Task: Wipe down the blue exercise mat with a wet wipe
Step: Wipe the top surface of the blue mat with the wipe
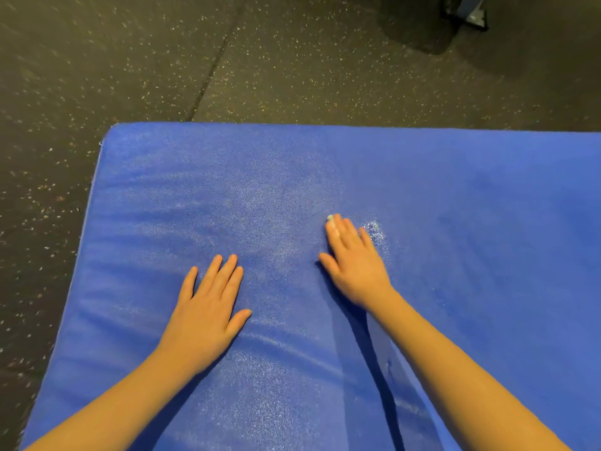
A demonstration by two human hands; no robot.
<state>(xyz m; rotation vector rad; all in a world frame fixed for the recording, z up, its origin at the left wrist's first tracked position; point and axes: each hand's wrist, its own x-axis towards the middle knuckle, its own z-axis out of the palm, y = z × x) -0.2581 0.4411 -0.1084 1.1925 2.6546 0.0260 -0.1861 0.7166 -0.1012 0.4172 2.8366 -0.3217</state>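
The blue exercise mat point(455, 196) fills the lower part of the view, its surface creased on the left. My left hand point(208, 304) lies flat on it with straight, spread fingers. My right hand point(353, 262) presses flat on the mat further up. A small pale bit of the wet wipe point(329, 217) peeks out past its fingertips; the rest of the wipe is hidden under the hand. A wet, glistening patch point(374, 229) shows just right of those fingers.
Dark speckled rubber floor point(130, 60) surrounds the mat at the top and left. The mat's far edge point(325, 125) and rounded left corner point(112, 131) are visible. A metal equipment foot point(468, 11) stands at the top right.
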